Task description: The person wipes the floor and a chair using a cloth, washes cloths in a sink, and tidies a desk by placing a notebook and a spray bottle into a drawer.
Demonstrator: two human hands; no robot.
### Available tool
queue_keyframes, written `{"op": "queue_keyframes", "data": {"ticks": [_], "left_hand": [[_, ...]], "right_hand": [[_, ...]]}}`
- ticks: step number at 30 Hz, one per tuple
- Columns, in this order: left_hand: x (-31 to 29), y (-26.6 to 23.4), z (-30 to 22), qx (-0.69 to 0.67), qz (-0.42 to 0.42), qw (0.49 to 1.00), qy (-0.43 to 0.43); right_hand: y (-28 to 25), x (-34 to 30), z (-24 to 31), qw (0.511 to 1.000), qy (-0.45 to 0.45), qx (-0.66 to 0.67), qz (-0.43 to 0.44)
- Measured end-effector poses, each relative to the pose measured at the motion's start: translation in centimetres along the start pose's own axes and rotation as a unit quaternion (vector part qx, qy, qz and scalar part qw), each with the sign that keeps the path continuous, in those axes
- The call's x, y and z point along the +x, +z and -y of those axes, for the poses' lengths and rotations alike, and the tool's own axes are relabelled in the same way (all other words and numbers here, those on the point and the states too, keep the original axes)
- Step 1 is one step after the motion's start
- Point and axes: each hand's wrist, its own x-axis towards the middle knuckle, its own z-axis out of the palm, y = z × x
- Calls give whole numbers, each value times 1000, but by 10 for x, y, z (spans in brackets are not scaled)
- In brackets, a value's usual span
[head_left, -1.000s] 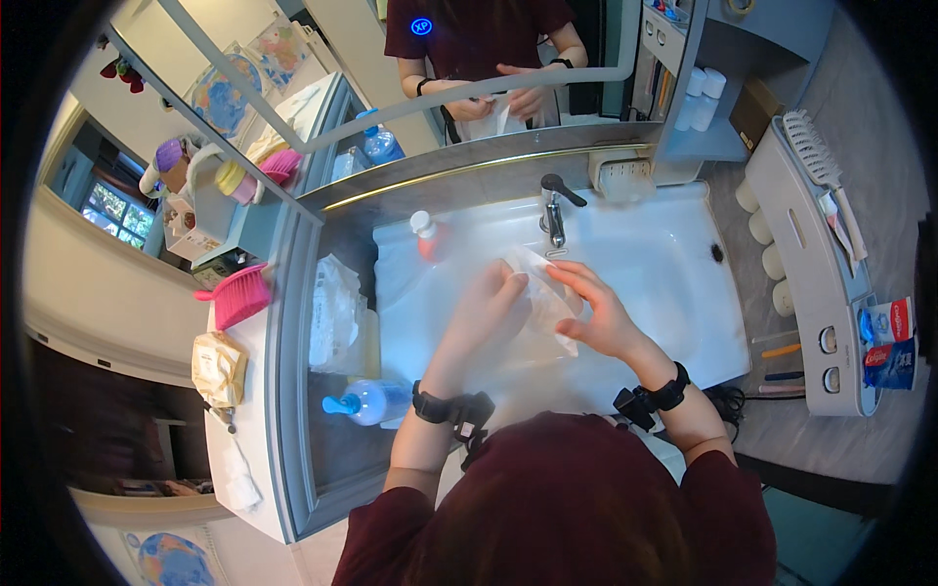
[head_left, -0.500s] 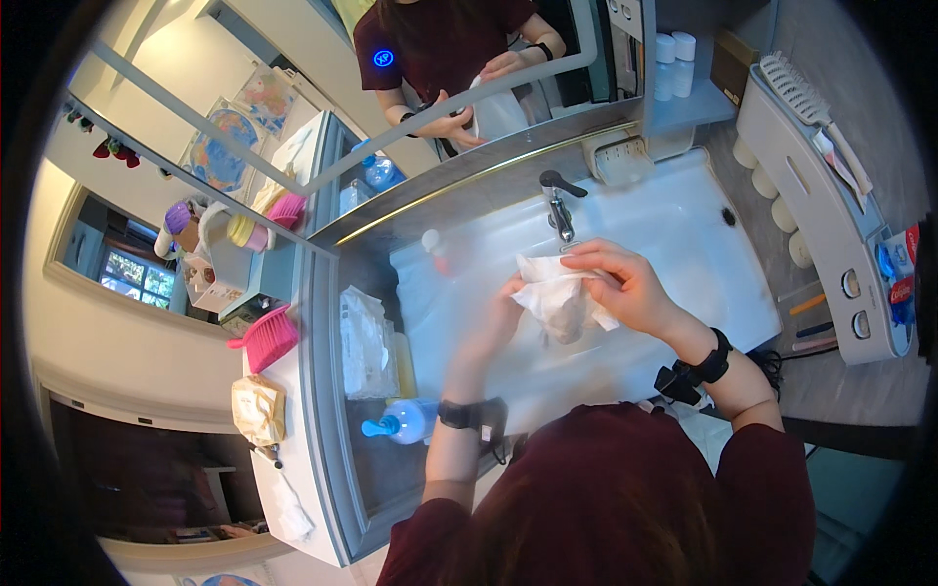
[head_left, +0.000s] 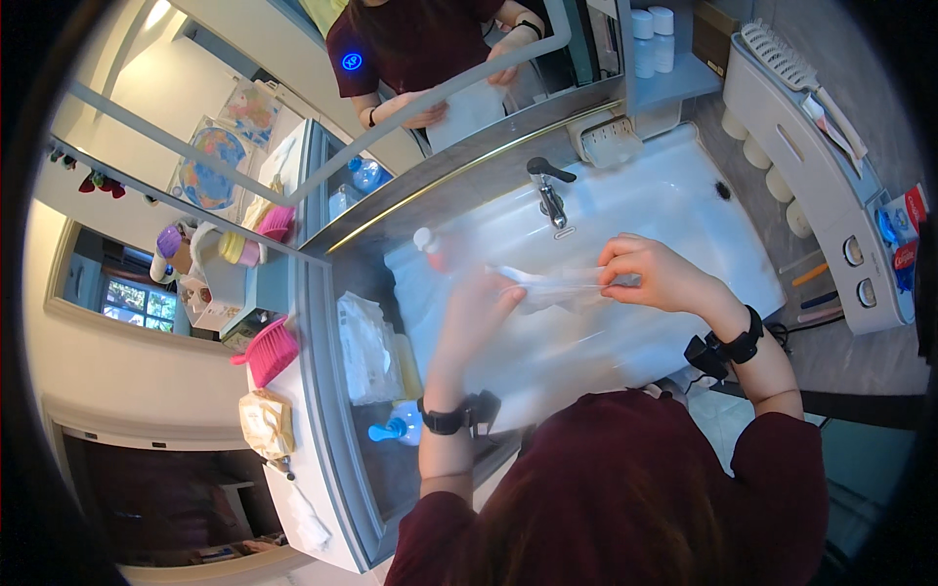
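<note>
A thin white tissue-like sheet (head_left: 559, 283) is stretched between my two hands above the white washbasin (head_left: 684, 210). My right hand (head_left: 657, 277) pinches its right end between thumb and fingertips. At its left end, my left hand (head_left: 477, 308) is closed on the sheet, though its fingers are smeared by motion. The mirror reflection shows the sheet hanging down between both hands. Beyond the sheet stands the dark-handled tap (head_left: 551, 190). A white-capped pinkish bottle (head_left: 428, 244) is beside my left hand, near the basin's left side.
Left of the basin lie a white plastic pack (head_left: 366, 352) and a blue pump bottle (head_left: 399, 423). A pink brush (head_left: 268, 352) and a yellowish pack (head_left: 266, 424) sit farther left. On the right, a grey-white organizer (head_left: 811, 186) carries a white hairbrush (head_left: 782, 61).
My hands have moved apart, and the bunched sheet is now drawn out between them. My left hand has moved a little left. The whole view has shifted slightly.
</note>
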Motion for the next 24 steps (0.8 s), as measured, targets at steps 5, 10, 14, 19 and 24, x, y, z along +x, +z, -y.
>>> {"op": "queue_keyframes", "data": {"ticks": [5, 10, 14, 19, 24], "left_hand": [[-6, -1, 26, -48, -6, 999, -18], [2, 26, 43, -155, -118, 980, -40], [7, 39, 65, -220, -120, 965, -75], [1, 33, 57, -321, -117, 929, -142], [-9, 35, 102, -418, -30, 905, -76]], "right_hand": [[-8, 3, -2, 996, 32, 59, -54], [23, 14, -17, 878, 176, 347, -277], [64, 10, -40, 661, 252, 692, -145], [81, -9, -45, 862, 266, 430, -28], [60, 6, -21, 808, 298, 498, -98]]}}
